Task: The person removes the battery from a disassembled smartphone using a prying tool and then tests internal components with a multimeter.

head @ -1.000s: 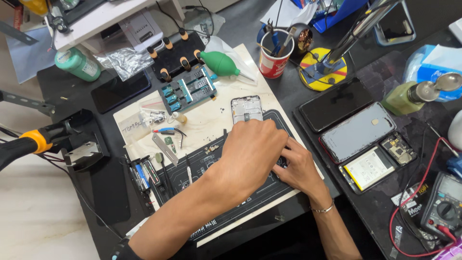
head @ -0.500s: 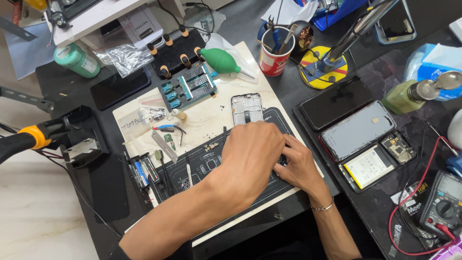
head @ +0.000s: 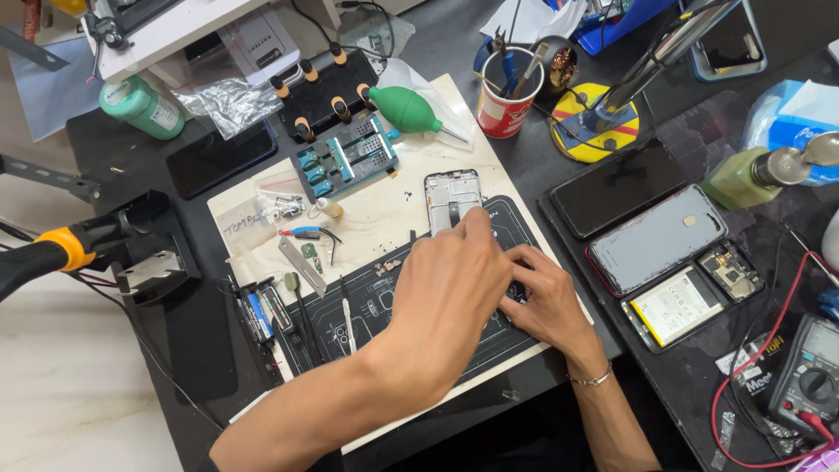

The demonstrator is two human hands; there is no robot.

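Observation:
An opened phone frame (head: 452,194) lies on the black repair mat (head: 350,328), its lower end covered by my hands. My left hand (head: 450,293) reaches in from the lower left, fingers bunched and fingertips on the frame's lower edge. My right hand (head: 546,301), with a bracelet at the wrist, rests on the mat just right of it. Its fingers are tucked under the left hand, so what they hold is hidden.
Left of my hands lie tweezers (head: 348,315), small parts and a blue parts tray (head: 345,157). A green air blower (head: 406,109) and a red cup of tools (head: 507,100) stand behind. Phones (head: 655,236) and a multimeter (head: 808,380) lie right. An orange-handled tool (head: 52,253) sits far left.
My left hand's fingertips have slid a little farther up onto the phone frame. The right hand and the frame have stayed in place.

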